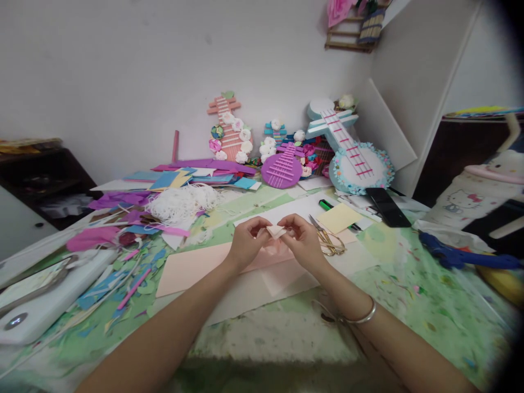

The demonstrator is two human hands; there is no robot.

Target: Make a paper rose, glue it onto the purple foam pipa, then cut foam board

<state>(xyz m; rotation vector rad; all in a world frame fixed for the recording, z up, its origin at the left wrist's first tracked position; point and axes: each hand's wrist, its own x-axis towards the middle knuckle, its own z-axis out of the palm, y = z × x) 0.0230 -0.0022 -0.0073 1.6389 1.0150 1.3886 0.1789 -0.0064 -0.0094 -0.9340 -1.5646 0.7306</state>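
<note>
Between my two hands is a small folded piece of cream paper, pinched at both sides by the fingertips. My left hand is closed on its left edge, and my right hand grips the right edge. Below them a long strip of pale pink paper lies on white sheets. Gold-handled scissors rest just right of my right hand, blades pointing away to the left. A pale yellow paper square lies behind the scissors, partly over a green and black pen.
Paper instruments stand along the wall: a pink one, a purple one and a blue-white one. White string and scraps are heaped left. A phone, blue glue gun and cartoon cup are right.
</note>
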